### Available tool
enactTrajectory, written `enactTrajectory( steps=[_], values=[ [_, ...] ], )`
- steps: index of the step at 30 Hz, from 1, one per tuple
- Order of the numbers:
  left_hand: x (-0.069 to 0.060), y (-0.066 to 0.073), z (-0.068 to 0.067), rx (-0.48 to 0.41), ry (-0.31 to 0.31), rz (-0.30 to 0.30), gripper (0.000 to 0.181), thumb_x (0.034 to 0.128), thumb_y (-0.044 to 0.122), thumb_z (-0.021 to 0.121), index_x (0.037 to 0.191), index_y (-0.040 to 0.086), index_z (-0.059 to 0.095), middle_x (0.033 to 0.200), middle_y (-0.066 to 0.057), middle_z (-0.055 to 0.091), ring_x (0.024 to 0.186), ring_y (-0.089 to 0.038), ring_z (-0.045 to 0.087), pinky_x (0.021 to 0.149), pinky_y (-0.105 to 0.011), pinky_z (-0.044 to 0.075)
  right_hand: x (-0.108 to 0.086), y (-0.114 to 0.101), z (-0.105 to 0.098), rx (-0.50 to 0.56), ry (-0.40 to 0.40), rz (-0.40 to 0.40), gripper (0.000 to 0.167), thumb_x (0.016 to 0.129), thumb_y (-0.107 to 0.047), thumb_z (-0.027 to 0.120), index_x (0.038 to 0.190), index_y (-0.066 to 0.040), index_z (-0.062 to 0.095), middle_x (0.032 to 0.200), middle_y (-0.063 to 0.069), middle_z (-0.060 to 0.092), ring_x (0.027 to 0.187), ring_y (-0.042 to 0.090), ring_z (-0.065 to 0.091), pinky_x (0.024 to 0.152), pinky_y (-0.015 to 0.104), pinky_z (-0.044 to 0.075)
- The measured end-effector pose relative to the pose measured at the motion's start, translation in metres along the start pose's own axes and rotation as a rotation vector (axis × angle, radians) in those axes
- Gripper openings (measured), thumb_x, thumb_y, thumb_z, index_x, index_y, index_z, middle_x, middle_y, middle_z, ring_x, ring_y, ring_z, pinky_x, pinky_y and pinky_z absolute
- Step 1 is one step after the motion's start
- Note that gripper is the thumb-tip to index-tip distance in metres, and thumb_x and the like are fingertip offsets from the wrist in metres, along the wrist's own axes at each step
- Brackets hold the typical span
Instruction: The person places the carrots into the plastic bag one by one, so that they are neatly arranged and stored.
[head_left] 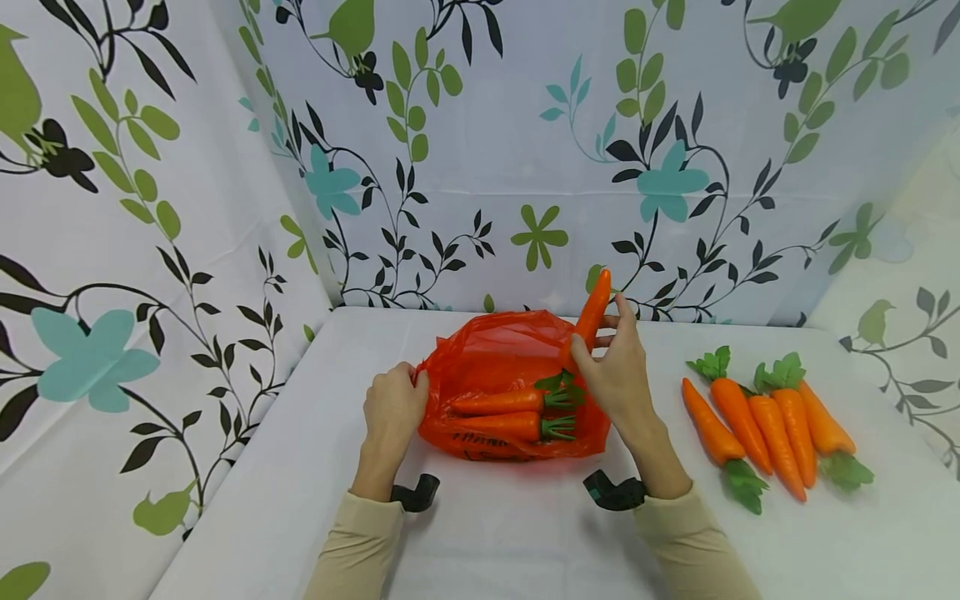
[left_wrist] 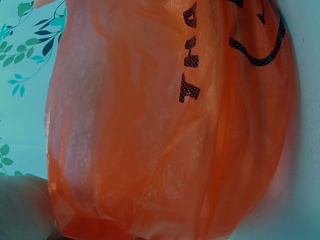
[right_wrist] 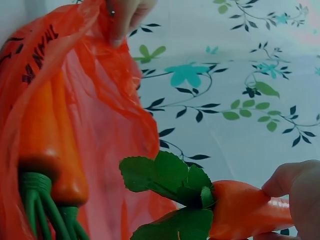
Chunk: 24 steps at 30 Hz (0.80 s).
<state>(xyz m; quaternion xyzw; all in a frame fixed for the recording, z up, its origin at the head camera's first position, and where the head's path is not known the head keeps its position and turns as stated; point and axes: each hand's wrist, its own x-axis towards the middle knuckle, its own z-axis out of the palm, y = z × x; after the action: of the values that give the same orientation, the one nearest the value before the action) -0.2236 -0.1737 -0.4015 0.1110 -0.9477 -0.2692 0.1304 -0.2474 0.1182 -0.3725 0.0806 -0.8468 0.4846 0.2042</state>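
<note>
A thin red plastic bag [head_left: 487,333] lies on the white table, its mouth facing right. My left hand [head_left: 392,404] pinches the bag's left edge; in the left wrist view the bag [left_wrist: 135,115] fills most of the picture. Two carrots [head_left: 498,403] with green stems lie inside, also visible in the right wrist view as orange carrots [right_wrist: 40,135]. My right hand [head_left: 618,367] holds another carrot [head_left: 594,308] between thumb and fingers at the bag's mouth, tip up and leaves down. The right wrist view shows that carrot's leafy end [right_wrist: 170,185] beside the bag opening.
Several carrots [head_left: 772,425] with green leaves lie side by side on the table at the right. A patterned cloth [head_left: 480,167] with leaves and flowers hangs behind the table [head_left: 510,533] and along its left side.
</note>
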Motion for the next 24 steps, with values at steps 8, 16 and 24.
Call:
enactTrajectory(
  steps=[8, 16, 24],
  values=[
    [-0.001, 0.001, 0.0, -0.007, 0.008, -0.002, 0.027, 0.0987, 0.024, 0.058, 0.087, 0.001, 0.067, 0.067, -0.011, 0.063, 0.055, -0.021, 0.055, 0.053, -0.03, 0.052, -0.003, 0.001, 0.014, 0.016, -0.015, -0.045, 0.084, 0.095, -0.017, 0.065, 0.159, -0.003, 0.013, 0.132, 0.021, 0.047, 0.103, 0.032, 0.062, 0.084, 0.048, 0.06],
    [-0.001, 0.002, -0.001, -0.01, 0.019, 0.008, 0.027, 0.0983, 0.023, 0.058, 0.084, 0.002, 0.066, 0.065, -0.01, 0.061, 0.055, -0.022, 0.054, 0.051, -0.029, 0.048, -0.003, 0.005, 0.024, 0.014, -0.066, -0.072, 0.079, 0.096, -0.013, 0.065, 0.157, 0.0, 0.016, 0.136, 0.023, 0.044, 0.112, 0.035, 0.058, 0.094, 0.048, 0.056],
    [-0.002, 0.001, -0.002, -0.001, 0.027, 0.016, 0.027, 0.0977, 0.023, 0.058, 0.081, 0.003, 0.064, 0.064, -0.009, 0.06, 0.055, -0.023, 0.054, 0.049, -0.029, 0.044, -0.005, 0.009, 0.033, -0.029, -0.091, -0.083, 0.071, 0.094, -0.01, 0.067, 0.151, -0.002, 0.025, 0.136, 0.021, 0.045, 0.117, 0.037, 0.058, 0.097, 0.049, 0.054]
  ],
)
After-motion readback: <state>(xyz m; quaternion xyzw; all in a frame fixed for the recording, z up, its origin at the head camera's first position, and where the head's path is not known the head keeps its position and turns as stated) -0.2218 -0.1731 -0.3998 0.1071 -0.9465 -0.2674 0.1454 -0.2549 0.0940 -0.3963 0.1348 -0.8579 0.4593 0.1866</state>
